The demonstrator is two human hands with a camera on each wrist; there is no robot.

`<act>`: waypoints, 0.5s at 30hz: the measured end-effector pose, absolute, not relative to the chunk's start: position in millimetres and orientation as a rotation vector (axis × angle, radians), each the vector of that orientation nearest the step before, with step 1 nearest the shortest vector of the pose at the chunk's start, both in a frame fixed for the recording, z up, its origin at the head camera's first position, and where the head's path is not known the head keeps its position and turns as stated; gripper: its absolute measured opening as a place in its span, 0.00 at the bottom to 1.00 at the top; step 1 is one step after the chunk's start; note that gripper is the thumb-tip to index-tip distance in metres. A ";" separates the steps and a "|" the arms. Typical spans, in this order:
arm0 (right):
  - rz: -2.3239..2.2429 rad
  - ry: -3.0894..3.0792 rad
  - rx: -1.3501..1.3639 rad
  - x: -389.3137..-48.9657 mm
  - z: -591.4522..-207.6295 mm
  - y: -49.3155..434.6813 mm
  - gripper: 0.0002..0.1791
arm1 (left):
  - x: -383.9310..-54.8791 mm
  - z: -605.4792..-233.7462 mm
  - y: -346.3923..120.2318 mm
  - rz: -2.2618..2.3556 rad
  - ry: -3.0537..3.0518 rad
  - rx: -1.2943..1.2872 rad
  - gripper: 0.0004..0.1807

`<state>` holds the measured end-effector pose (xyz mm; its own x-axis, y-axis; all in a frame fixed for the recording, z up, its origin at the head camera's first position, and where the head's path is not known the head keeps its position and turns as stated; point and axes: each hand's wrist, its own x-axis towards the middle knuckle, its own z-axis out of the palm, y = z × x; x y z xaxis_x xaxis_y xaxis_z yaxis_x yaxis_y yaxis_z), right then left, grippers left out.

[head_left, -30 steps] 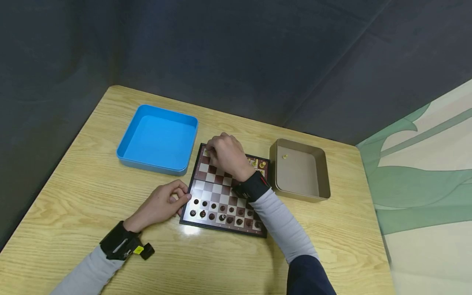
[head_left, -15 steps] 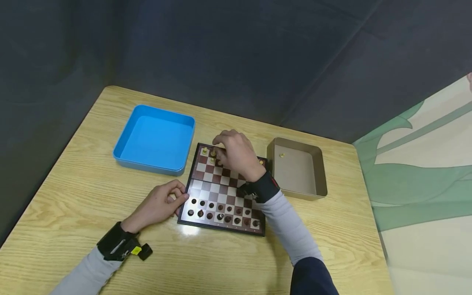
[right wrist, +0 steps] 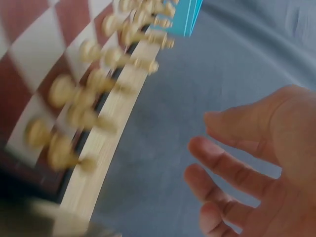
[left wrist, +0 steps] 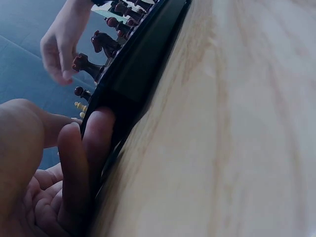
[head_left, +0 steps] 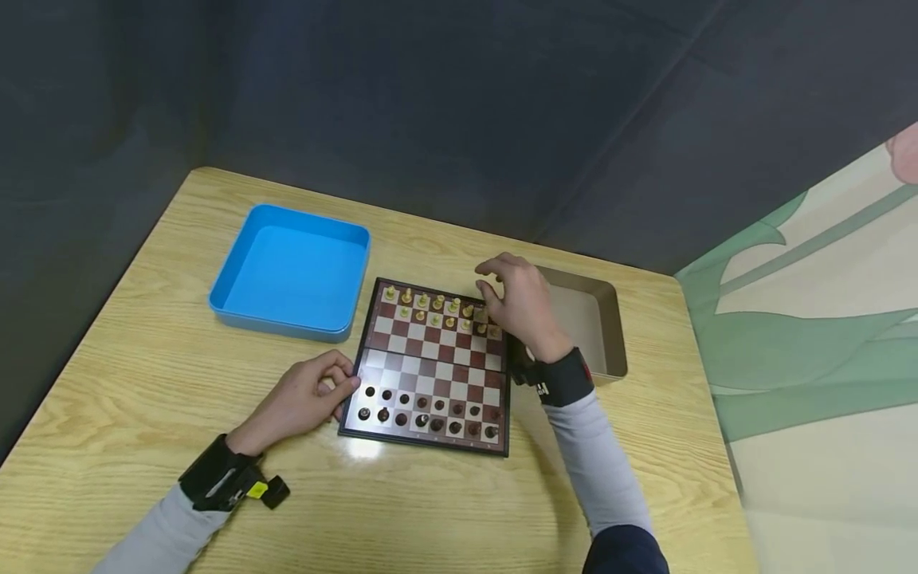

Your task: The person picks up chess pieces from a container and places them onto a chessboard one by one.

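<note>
A chessboard lies on the table with dark chess pieces along its near side and pale chess pieces in two rows along the far side. At the board's left edge my left hand grips it, thumb on top and fingertips against the side. My right hand hovers over the far right corner, fingers spread and loosely bent, holding nothing. In the right wrist view those fingers are apart from the blurred pale pieces. The hand and wrist cover part of the tan tin.
An open blue tray stands left of the board. The tan tin stands close to the board's right side. Beyond the wooden table hangs a dark curtain.
My right hand has moved right, from the board's far left corner to its far right corner, uncovering the pale rows. The left hand keeps its place at the edge.
</note>
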<state>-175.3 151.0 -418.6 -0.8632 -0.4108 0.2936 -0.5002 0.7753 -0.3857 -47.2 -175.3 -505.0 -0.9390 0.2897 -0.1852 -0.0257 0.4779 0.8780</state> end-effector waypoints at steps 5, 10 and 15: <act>0.783 -2.758 0.614 -172.2 -424.4 175.4 0.15 | -47.0 -505.1 -175.7 1.452 2.426 0.230 0.10; 0.829 -2.748 0.477 -169.8 -436.7 199.9 0.16 | -47.0 -505.0 -175.1 1.465 2.413 0.235 0.10; 0.720 -2.800 0.361 -166.9 -444.7 217.5 0.18 | -46.6 -505.5 -174.7 1.457 2.422 0.221 0.10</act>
<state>-166.9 217.5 -444.7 -0.9439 -0.1794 0.2773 -0.2909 0.8490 -0.4410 -46.6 -174.7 -505.5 -0.9416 0.2849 -0.1792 -0.0248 0.4723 0.8811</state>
